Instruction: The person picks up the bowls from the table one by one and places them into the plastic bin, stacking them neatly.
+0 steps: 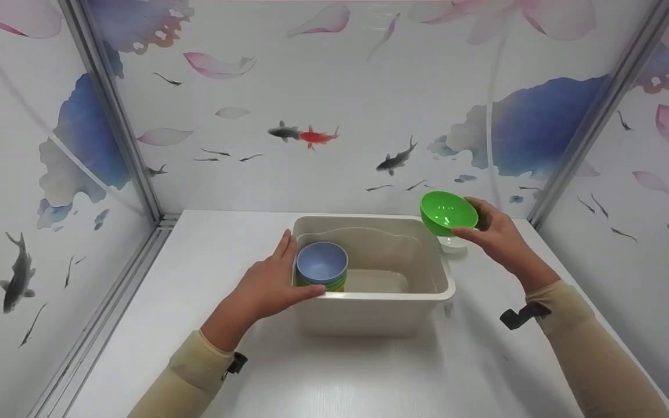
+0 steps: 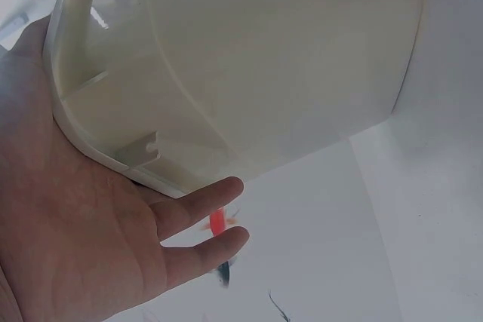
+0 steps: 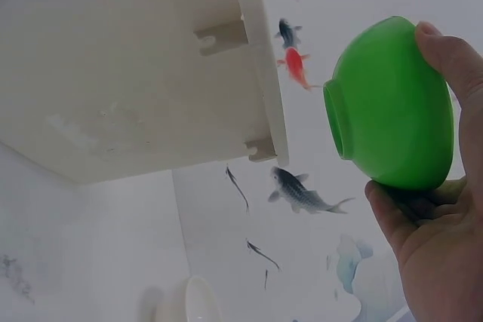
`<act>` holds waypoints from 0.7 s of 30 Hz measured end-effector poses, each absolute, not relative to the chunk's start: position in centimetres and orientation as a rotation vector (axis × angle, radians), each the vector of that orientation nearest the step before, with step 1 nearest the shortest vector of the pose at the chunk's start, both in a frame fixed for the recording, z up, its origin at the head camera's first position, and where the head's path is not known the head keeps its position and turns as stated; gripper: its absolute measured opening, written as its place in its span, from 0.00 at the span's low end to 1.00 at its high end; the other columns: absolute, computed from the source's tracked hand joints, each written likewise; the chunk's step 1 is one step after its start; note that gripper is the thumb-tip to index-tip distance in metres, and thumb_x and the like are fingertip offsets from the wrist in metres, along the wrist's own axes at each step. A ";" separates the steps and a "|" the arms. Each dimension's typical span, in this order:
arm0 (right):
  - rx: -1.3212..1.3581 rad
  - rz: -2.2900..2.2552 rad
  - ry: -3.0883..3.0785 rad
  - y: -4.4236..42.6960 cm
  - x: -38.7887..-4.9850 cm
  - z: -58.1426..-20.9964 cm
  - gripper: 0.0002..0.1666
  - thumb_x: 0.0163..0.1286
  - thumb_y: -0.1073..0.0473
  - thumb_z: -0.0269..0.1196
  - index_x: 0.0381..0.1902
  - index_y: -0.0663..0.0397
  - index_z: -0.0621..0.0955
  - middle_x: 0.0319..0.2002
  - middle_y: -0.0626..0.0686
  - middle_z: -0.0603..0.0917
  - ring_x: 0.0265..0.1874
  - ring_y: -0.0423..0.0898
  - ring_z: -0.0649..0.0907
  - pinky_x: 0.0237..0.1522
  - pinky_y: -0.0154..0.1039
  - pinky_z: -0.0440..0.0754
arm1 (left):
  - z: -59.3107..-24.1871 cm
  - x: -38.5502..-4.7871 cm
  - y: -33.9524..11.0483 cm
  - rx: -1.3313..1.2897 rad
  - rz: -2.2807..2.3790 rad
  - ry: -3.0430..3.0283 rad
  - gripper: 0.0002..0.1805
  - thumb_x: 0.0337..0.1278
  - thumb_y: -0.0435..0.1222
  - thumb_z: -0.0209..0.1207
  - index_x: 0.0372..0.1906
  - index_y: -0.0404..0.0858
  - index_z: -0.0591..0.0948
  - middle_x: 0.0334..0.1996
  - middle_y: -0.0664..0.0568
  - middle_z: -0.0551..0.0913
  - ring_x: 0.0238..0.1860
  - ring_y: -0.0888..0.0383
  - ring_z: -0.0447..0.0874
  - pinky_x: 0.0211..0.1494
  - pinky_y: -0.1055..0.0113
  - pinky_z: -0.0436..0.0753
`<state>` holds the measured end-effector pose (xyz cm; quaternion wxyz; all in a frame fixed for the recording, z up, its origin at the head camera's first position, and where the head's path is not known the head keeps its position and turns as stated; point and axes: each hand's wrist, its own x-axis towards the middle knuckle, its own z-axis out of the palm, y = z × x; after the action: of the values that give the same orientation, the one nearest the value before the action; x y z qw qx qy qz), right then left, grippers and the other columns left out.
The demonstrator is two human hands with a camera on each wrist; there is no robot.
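My right hand [image 1: 500, 241] holds a bright green bowl [image 1: 448, 212] by its edge, thumb on one side and fingers on the other. The bowl is tilted, just above the right back corner of a beige plastic bin [image 1: 369, 316]. In the right wrist view, the green bowl [image 3: 392, 107] shows its outer side and foot. My left hand [image 1: 268, 284] lies against the bin's left side, its thumb along the front rim and its fingers extended. A blue bowl [image 1: 322, 262] tops a stack inside the bin's left end, with green and yellow edges visible below it.
A white bowl [image 1: 453, 244] stands on the white table [image 1: 207, 255] by the bin's right side, partly hidden by the green bowl. Panels printed with fish and petals [image 1: 334, 104] enclose the table at the back and both sides.
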<state>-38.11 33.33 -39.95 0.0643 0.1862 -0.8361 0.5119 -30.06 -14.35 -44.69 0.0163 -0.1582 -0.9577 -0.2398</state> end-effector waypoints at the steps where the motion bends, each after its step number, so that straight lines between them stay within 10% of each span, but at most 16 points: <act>1: 0.574 1.558 -2.520 33.2 -38.1 -39.9 0.49 0.74 0.61 0.76 0.84 0.69 0.64 0.73 0.68 0.77 0.61 0.41 0.83 0.58 0.25 0.81 | -44.7 -30.1 -14.4 -0.494 -0.744 -2.978 0.75 0.55 0.81 0.61 0.91 0.36 0.48 0.92 0.45 0.43 0.71 0.36 0.81 0.72 0.39 0.80; 21: 0.671 1.593 -2.581 30.4 -38.4 -38.9 0.50 0.73 0.59 0.78 0.84 0.67 0.65 0.73 0.65 0.77 0.68 0.54 0.82 0.61 0.28 0.81 | -44.5 -30.0 -14.3 -0.501 -0.726 -2.979 0.76 0.54 0.83 0.60 0.91 0.35 0.48 0.91 0.43 0.43 0.73 0.35 0.79 0.73 0.39 0.79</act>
<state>-38.40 30.42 -38.86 0.0174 0.2160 -0.8307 0.5127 -29.96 -14.33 -44.53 0.0175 -0.1614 -0.9587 -0.2337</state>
